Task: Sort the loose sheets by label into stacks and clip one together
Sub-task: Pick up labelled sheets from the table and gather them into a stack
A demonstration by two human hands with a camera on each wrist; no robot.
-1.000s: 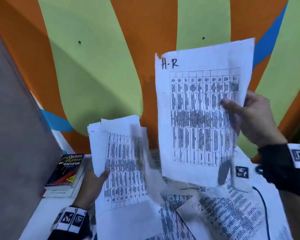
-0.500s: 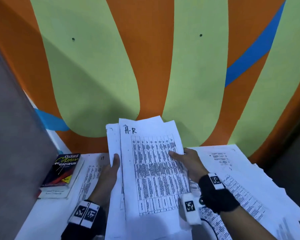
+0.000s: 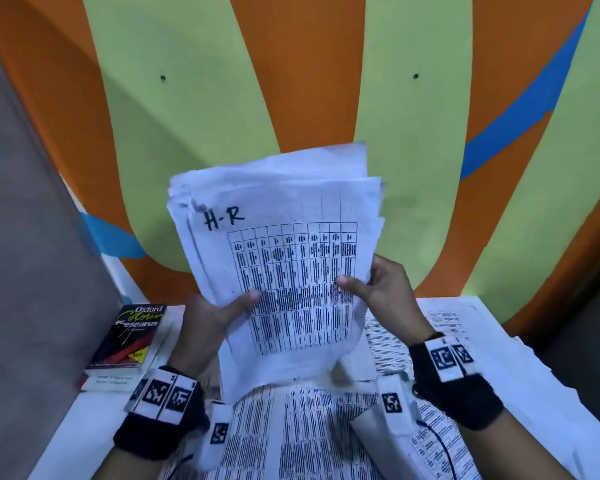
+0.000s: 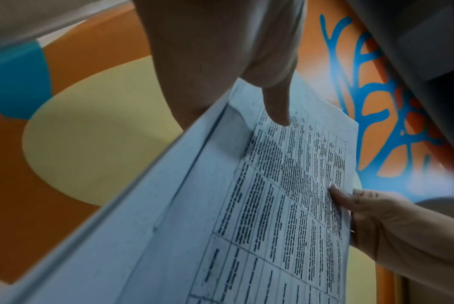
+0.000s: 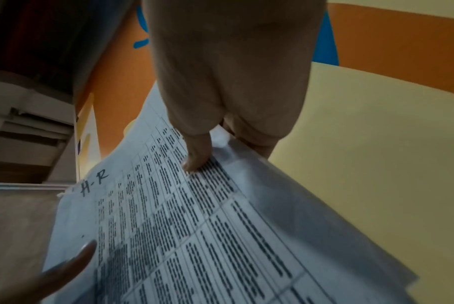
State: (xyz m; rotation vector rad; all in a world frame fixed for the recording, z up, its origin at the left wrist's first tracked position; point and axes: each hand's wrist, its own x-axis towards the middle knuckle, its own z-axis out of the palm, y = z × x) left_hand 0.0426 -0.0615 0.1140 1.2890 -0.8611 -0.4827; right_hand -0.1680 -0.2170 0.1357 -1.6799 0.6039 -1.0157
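Observation:
I hold a stack of printed sheets (image 3: 284,258) upright over the table; its top sheet has a table of text and the handwritten label "H-R". My left hand (image 3: 215,313) pinches the stack's left edge, thumb on the front. My right hand (image 3: 381,289) pinches the right edge, thumb on the print. The left wrist view shows the stack (image 4: 246,205) with both thumbs on it. In the right wrist view the stack (image 5: 194,226) shows its "H-R" label. More printed sheets (image 3: 309,427) lie spread on the table below. No clip is visible.
A black Oxford thesaurus (image 3: 129,337) lies on another book at the table's left. Loose sheets (image 3: 499,358) cover the right side. A grey panel (image 3: 32,271) stands at the left, and a painted orange and green wall (image 3: 291,81) is close behind.
The right hand laid the H-R sheet onto the left hand's stack. Both hands now grip the joined stack and have raised it upright.

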